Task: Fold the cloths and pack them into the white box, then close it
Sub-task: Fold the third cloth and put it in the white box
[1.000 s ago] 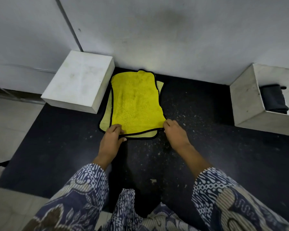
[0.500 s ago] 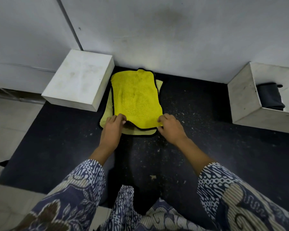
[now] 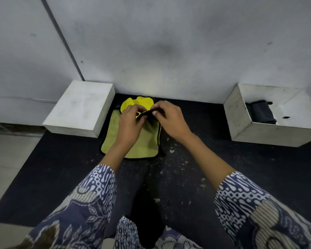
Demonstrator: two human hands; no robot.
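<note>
Both hands carried yellow cloth (image 3: 142,141) hem toward wall | left hand (image 3: 130,121), right hand (image 3: 171,119) pinching it | fingertips overlap

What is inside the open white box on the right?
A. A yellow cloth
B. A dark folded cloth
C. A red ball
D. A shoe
B. A dark folded cloth lies inside the open white box, while the yellow cloth is out on the black mat.

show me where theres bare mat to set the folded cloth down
Bare mat lies between the yellow cloth and the open box on the right, and nearer the person in front of the cloth. It is crowded on the left, where the closed box sits against the cloth.
</note>
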